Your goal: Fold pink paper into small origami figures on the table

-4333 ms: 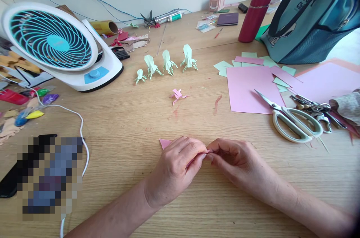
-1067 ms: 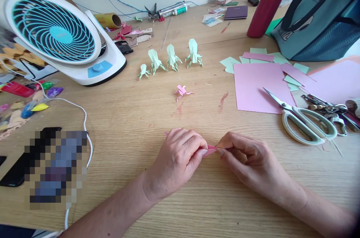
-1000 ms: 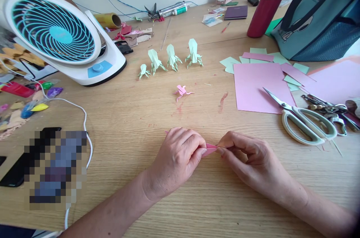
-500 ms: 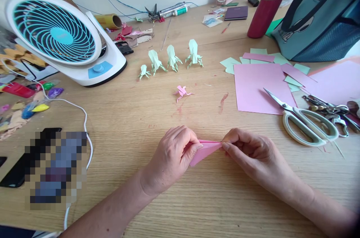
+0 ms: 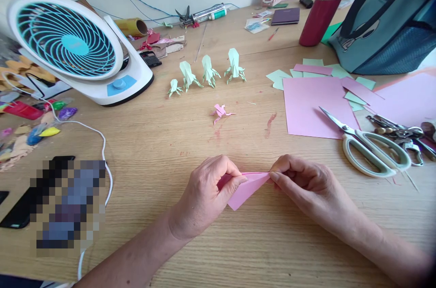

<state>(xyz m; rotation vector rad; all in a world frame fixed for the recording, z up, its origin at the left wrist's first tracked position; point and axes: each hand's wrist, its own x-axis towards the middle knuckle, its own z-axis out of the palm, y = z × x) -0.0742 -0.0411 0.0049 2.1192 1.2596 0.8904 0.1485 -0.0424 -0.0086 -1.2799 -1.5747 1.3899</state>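
A folded piece of pink paper point(image 5: 247, 189) is held between my two hands, just above the wooden table. My left hand point(image 5: 211, 192) pinches its left side between thumb and fingers, covering part of it. At the pointed right corner, my right hand point(image 5: 308, 183) grips the paper with thumb and forefinger. One flap hangs down below the left thumb. Beyond the hands stands a small pink origami frog point(image 5: 222, 112). Behind it are several pale green origami frogs point(image 5: 234, 64) of rising size from left to right.
White-handled scissors point(image 5: 369, 147) lie on the right, overlapping a pink sheet point(image 5: 313, 106) with green and pink scraps. A maroon flask point(image 5: 324, 11) and a blue bag point(image 5: 381, 24) stand behind. A white fan point(image 5: 119, 74) is at the left, with a cable point(image 5: 104, 142) nearer me.
The pink paper has tilted, so more of its near face and its lower flap show. Both hands keep their pinch and have barely shifted.
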